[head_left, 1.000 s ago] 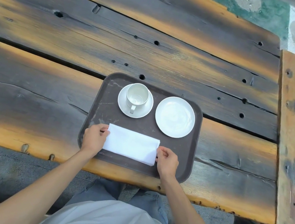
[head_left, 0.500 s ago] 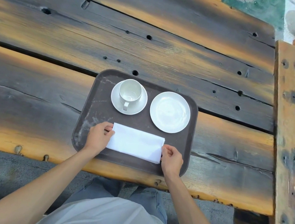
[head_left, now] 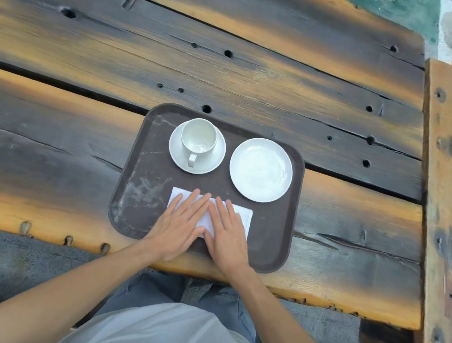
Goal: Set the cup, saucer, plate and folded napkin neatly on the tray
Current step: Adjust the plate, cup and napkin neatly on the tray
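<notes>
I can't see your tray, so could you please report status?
Both hands, left and right, flat on napkin. Cup, saucer, plate on tray. Nothing obstructing.

Table point(head_left: 234, 65): heavy weathered planks, charred dark with orange-tan streaks, pitted with bolt holes and long cracks. Bench plank point(head_left: 450, 220): same worn wood, along the right side. Floor point(head_left: 410, 11): green patterned surface beyond the far edge; soft daylight.

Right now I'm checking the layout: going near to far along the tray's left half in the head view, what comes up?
Left hand flat on the folded napkin → cup on its saucer → tray's far rim.
</notes>
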